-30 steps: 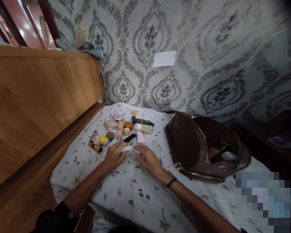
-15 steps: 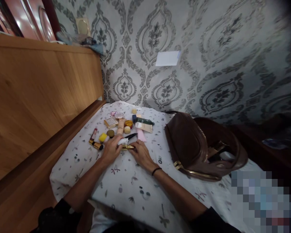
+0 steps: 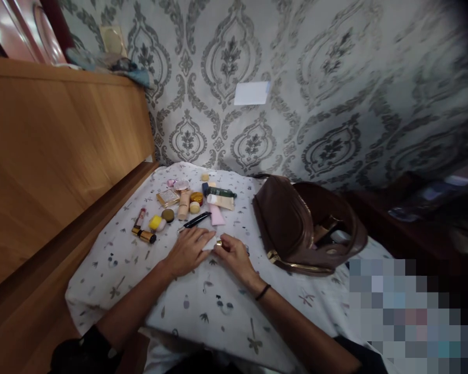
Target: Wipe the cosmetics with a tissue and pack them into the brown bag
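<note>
My left hand (image 3: 189,252) is closed on a crumpled white tissue (image 3: 209,243), its fingers bent over it. A slim gold cosmetic tube (image 3: 219,243) is pinched in my right hand (image 3: 234,257), its gold end against the tissue. Most of the tube is hidden by the fingers. Just beyond my hands lie a black pen-like cosmetic (image 3: 197,220) and a pink tube (image 3: 217,214). Left of them are a yellow item (image 3: 155,223), a dark round jar (image 3: 167,214) and a black-and-gold tube (image 3: 143,235).
Several cosmetics lie at the back of the patterned cloth (image 3: 140,280), among them a beige bottle (image 3: 183,204), an amber jar (image 3: 196,198) and a dark green tube (image 3: 221,192). A brown handbag (image 3: 281,218) stands open at right. A wooden cabinet (image 3: 62,124) borders the left.
My hands have drawn nearer and to the right of the black pen-like cosmetic, leaving it in fuller view. The tissue now covers more of the gold tube. The camera view has turned slightly right.
</note>
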